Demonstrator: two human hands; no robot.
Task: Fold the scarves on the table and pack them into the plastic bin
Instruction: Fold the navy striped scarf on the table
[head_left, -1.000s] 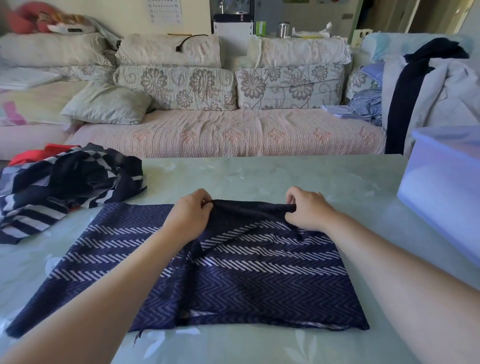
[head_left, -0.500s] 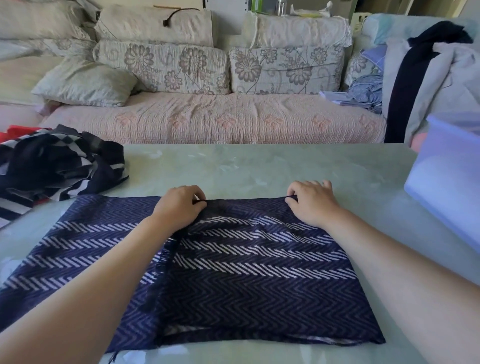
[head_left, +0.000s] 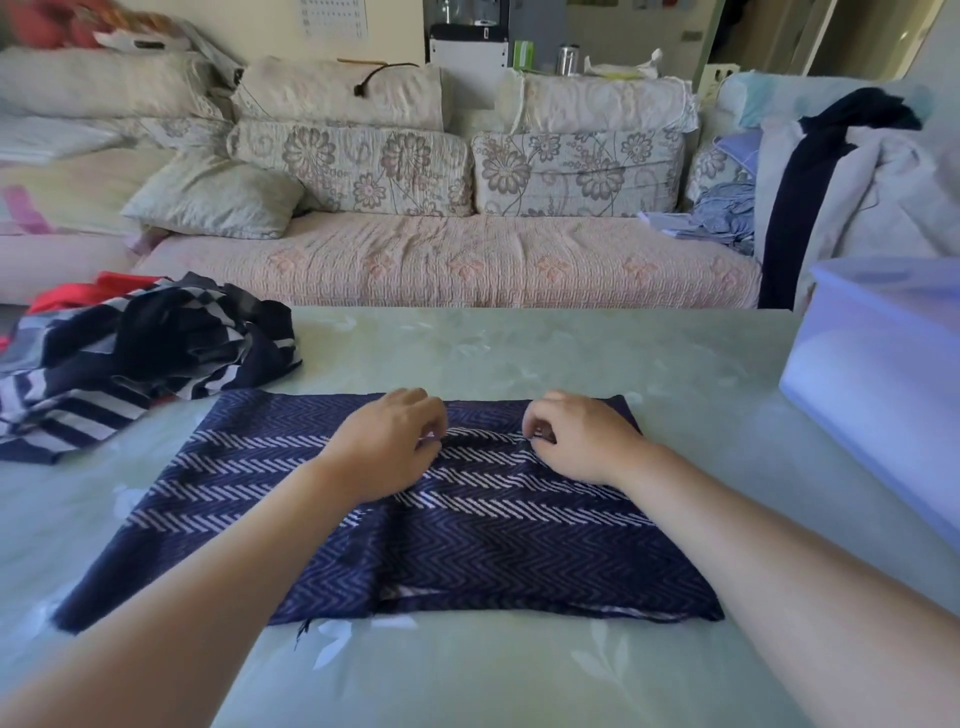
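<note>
On scarf (head_left: 467, 545) (navy), hands (head_left: 387, 444) (head_left: 582, 441) pinch.

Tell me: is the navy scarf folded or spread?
Partly folded: the scarf lies doubled on the right, single on the left; layer edges show at the near hem.

Navy herringbone scarf (head_left: 467, 530): matt woven cloth. Bench (head_left: 519, 353): smooth, glossy pale green, leaf print. Bin (head_left: 883, 374): translucent plastic, frosted look. Sofa cover (head_left: 441, 265): quilted, textured cloth.
</note>
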